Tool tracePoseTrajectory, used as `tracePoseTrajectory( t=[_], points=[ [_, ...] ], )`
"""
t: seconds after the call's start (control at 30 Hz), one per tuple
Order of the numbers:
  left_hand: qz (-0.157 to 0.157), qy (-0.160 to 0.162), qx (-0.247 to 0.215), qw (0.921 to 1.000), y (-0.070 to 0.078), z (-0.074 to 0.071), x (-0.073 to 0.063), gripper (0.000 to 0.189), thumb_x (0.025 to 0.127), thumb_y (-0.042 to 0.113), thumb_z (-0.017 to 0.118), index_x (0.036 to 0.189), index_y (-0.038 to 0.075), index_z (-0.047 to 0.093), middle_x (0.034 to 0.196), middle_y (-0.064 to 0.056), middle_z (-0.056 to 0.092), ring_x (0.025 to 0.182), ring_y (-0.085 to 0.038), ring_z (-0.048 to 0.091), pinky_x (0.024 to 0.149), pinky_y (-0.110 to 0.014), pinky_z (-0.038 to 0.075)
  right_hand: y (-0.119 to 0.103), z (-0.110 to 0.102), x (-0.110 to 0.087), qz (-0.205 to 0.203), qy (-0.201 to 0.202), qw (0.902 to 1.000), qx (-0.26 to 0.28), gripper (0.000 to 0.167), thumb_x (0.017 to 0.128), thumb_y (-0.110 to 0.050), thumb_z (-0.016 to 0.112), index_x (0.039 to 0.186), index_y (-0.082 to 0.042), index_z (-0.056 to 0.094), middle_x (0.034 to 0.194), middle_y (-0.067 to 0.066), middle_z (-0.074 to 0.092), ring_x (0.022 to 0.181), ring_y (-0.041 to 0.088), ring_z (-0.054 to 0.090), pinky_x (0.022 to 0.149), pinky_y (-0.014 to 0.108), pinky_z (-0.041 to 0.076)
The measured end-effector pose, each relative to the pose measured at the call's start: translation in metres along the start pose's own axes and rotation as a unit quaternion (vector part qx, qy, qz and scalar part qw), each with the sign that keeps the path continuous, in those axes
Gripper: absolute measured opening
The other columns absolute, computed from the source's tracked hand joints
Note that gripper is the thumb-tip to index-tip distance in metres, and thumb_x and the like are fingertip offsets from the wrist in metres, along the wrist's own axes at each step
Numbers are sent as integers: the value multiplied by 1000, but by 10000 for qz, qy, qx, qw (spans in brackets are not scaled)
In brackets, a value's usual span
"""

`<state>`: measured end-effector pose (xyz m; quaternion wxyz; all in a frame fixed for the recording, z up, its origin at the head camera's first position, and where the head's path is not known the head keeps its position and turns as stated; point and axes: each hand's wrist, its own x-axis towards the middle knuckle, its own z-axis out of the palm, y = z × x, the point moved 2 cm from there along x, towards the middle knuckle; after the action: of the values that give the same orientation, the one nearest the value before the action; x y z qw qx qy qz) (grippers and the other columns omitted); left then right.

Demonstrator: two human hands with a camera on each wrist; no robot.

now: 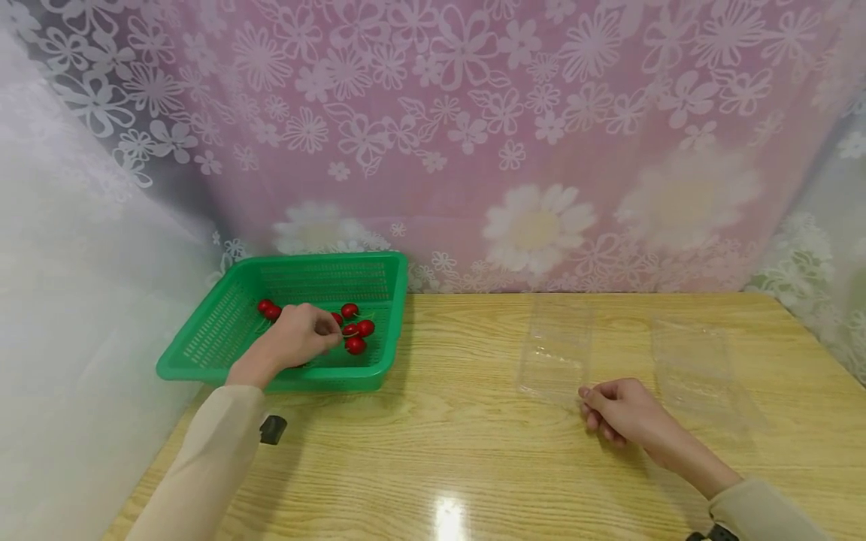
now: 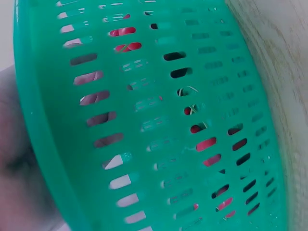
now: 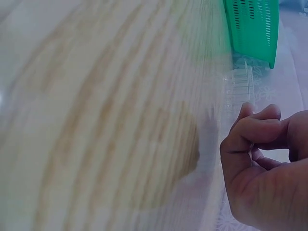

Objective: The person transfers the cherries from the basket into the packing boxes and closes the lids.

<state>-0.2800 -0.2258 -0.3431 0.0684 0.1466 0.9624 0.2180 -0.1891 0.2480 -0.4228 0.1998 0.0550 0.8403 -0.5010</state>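
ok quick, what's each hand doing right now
Left hand: closed, apparently pinching a cherry by its stem.
Right hand: fingers curled at a clear box's near corner; can't tell if it's holding it.

In my head view, the basket stands at the left of the counter, cherries inside and the left hand over it. Right of the basket lie a container and, farther right, a second container, the right hand at the first one's near right corner; a curtain hangs behind.
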Motion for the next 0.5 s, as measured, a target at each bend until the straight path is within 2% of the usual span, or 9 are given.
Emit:
tracePoseTrajectory(
  t=[0.17,0.23,0.33,0.47,0.5],
  points=[
    [90,258,-19,9996,0,-1,-2,22,100,18,63,108,4,77,95,-10,79,73,-13,69,70,-32,54,-1,0,0,-59,-10,10000,-38,37,110,-28,47,95,-1,68,71,1,63,51,7,44,48,24,43],
    [67,343,-129,9993,1,-1,-3,26,101,19,61,113,3,76,97,-11,79,72,-13,68,67,-31,52,-1,1,0,-88,-20,9999,-50,37,110,-28,47,94,-1,67,71,1,63,51,7,44,48,24,43],
    [-6,472,-218,9986,3,-2,-6,29,101,20,58,117,4,76,99,-11,79,62,-14,61,62,-30,46,-2,2,0,-111,-37,9999,-59,36,110,-27,48,92,-2,67,70,1,63,51,7,44,47,24,42],
    [-10,751,-148,9971,7,-3,-11,26,100,19,58,113,6,77,98,-11,79,56,-13,54,62,-30,45,-4,3,-2,-158,-99,9998,-71,36,109,-26,49,91,-2,67,70,1,63,51,7,44,47,23,42],
    [-3,843,-137,9963,8,-3,-12,26,100,19,59,112,6,77,98,-10,79,59,-12,57,63,-30,47,-4,3,-2,-164,-126,9998,-71,35,109,-26,49,91,-2,67,71,1,63,51,7,44,47,24,41]
  ],
)
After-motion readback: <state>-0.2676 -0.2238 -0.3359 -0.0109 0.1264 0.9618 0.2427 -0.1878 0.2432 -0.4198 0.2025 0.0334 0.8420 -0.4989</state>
